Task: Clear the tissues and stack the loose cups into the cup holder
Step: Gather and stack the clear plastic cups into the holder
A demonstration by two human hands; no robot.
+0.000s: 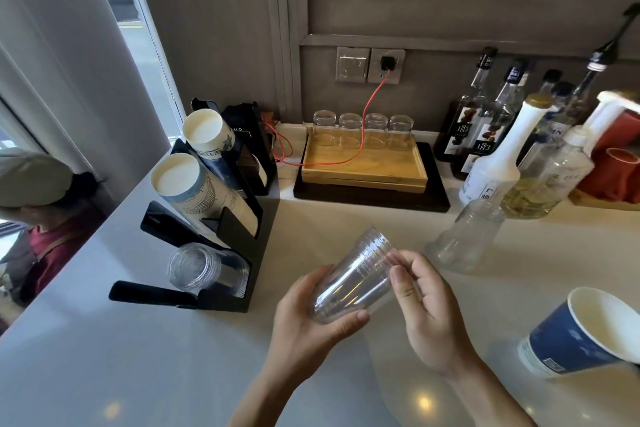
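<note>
Both hands steady a nested stack of clear plastic cups (pixel 353 279) at lower centre.

Left hand (pixel 311 319) cradles its wide end, right hand (pixel 420 308) pinches the side, probably aligning it for the black tiered cup holder (pixel 221 295), lower left.

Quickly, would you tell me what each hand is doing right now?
Left hand: closed around the clear plastic cups.
Right hand: fingers on the same cups, helping hold them.

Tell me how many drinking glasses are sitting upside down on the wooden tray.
4, in one row along the back edge of the wooden tray: and. None looks hidden.
</note>
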